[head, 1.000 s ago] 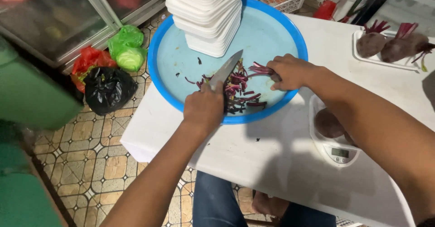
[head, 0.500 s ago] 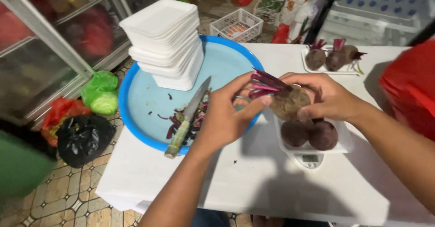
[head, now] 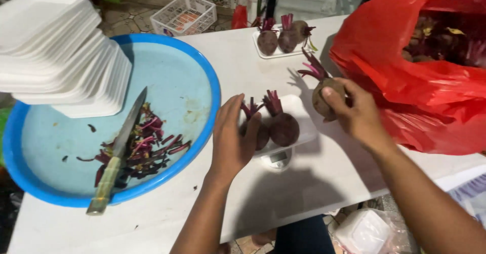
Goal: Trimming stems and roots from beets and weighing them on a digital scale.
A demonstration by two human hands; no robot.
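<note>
A: hands?
B: Left hand (head: 230, 140) open, palm against a dark purple beetroot (head: 259, 132) on the small white scale (head: 296, 127). Right hand (head: 357, 112) wrapped round a third stemmed beetroot (head: 323, 94), above the white bench (head: 243, 61), beside the red plastic bag (head: 420, 76).

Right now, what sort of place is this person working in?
Probably a small produce stall or packing spot: beetroots sit on a kitchen scale, foam trays are stacked in a blue basin, and a red bag holds more produce.

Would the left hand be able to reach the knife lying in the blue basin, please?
Probably yes: the left hand rests on a beetroot beside the blue basin, and the knife lies uncovered on the trimmings with nothing between.
</note>
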